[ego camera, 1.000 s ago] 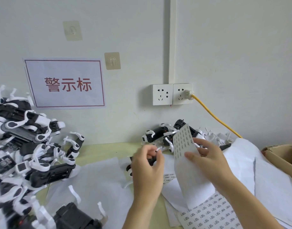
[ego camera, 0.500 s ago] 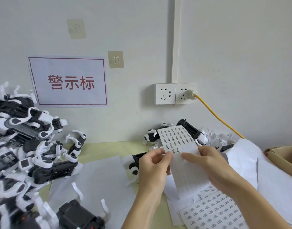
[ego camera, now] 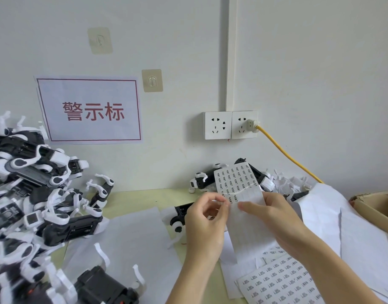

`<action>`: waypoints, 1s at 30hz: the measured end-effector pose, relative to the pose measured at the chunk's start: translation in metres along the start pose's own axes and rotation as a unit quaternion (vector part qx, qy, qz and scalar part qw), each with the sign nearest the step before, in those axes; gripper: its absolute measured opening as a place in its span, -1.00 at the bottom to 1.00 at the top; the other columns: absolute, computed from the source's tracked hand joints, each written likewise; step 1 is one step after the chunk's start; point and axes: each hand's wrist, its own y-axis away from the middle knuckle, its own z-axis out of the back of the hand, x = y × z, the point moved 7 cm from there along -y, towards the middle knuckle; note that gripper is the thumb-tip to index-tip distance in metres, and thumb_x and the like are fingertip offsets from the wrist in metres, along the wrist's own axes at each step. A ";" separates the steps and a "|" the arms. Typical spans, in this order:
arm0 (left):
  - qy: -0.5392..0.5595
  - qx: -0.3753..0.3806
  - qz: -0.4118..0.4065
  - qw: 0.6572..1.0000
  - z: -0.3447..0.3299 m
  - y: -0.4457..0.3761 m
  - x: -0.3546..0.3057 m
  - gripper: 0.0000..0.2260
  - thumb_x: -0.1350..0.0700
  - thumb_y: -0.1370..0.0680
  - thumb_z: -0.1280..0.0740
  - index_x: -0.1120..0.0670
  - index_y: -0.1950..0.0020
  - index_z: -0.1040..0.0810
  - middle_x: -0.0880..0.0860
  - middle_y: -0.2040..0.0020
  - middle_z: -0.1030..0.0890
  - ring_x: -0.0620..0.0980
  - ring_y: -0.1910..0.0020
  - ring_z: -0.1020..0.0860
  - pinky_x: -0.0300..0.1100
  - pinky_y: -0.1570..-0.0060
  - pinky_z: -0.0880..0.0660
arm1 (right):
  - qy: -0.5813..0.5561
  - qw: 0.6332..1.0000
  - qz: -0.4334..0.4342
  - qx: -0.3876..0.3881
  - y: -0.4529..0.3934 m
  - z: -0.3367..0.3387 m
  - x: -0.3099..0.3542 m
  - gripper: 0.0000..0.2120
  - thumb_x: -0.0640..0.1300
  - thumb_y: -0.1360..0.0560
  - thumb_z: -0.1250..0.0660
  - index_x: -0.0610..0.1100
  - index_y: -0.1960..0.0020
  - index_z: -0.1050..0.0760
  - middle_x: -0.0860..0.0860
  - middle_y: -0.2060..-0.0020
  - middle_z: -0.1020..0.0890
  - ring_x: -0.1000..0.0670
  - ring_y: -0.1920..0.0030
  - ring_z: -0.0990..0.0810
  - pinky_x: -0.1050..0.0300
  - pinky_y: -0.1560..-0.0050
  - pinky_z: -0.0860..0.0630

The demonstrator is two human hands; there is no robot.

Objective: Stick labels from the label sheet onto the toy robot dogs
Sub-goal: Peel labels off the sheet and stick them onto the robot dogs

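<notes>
Head-camera view shows the partly used white paper label sheet (ego camera: 238,187) held up between both hands. The right hand (ego camera: 274,220) grips its bare lower half, thumb across the front and fingers curled behind. The left hand (ego camera: 205,220) pinches at the sheet's left edge with thumb and forefinger tips nearly closed, just beside the lowest row of printed labels; whether a label is already lifted between them is too small to tell.

A second ago the sheet stood edge-on and the left hand held a small white piece away from it; now the sheet faces the camera and the left fingers have come back to its edge. I judge one label has been dealt with and the next is being picked.

Just behind and below the left hand lies a black-and-white hard plastic toy robot dog (ego camera: 180,216), glossy, with rounded leg joints, likely next to be labelled. Left of the grip is a heap of similar toy dogs (ego camera: 35,194). Below the right wrist lies a full matte label sheet (ego camera: 278,281), flat on thin, creased white paper.
</notes>
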 end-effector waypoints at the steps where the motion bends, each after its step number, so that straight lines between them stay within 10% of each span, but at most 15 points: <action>1: -0.027 0.004 -0.020 0.999 -0.001 0.001 -0.003 -0.88 0.23 -0.53 -0.45 0.04 0.16 -0.64 -0.02 0.22 -0.65 -0.11 0.23 -0.57 -0.31 0.23 -0.46 | 0.004 1.000 0.005 -0.007 0.001 0.001 0.001 -0.87 -0.09 -0.40 -0.51 0.10 0.08 -0.71 -0.01 0.13 -0.76 -0.04 0.12 -0.74 0.10 0.16 -0.60; 12: -0.110 0.005 -0.079 0.991 -0.007 0.003 -0.010 -0.69 0.29 -0.52 -0.44 -0.16 0.18 -0.61 -0.20 0.23 -0.66 -0.16 0.21 -0.62 -0.41 0.26 -0.45 | 0.119 0.988 0.084 -0.049 0.004 -0.004 0.017 -0.85 -0.23 -0.49 -0.41 -0.28 0.22 -0.62 -0.31 0.32 -0.57 -0.07 0.35 -0.50 0.05 0.27 -0.40; 18: -0.106 0.023 -0.063 0.992 -0.007 0.002 -0.006 -0.84 0.28 -0.55 -0.40 0.06 0.12 -0.72 -0.11 0.26 -0.69 -0.16 0.27 -0.61 -0.35 0.25 -0.48 | 0.154 0.981 0.112 -0.036 0.006 -0.007 0.021 -0.69 -0.24 -0.48 -0.42 -0.12 0.42 -0.54 0.08 0.54 -0.34 0.11 0.48 -0.26 0.32 0.46 -0.18; 30: -0.140 0.025 -0.088 0.986 -0.007 0.002 -0.007 -0.79 0.26 -0.56 -0.40 -0.02 0.19 -0.66 -0.11 0.29 -0.66 -0.12 0.26 -0.60 -0.37 0.27 -0.44 | 0.161 0.979 0.122 -0.017 0.007 -0.009 0.022 -0.49 -0.26 -0.50 -0.42 -0.03 0.55 -0.33 0.14 0.58 -0.25 0.14 0.53 -0.18 0.37 0.51 -0.12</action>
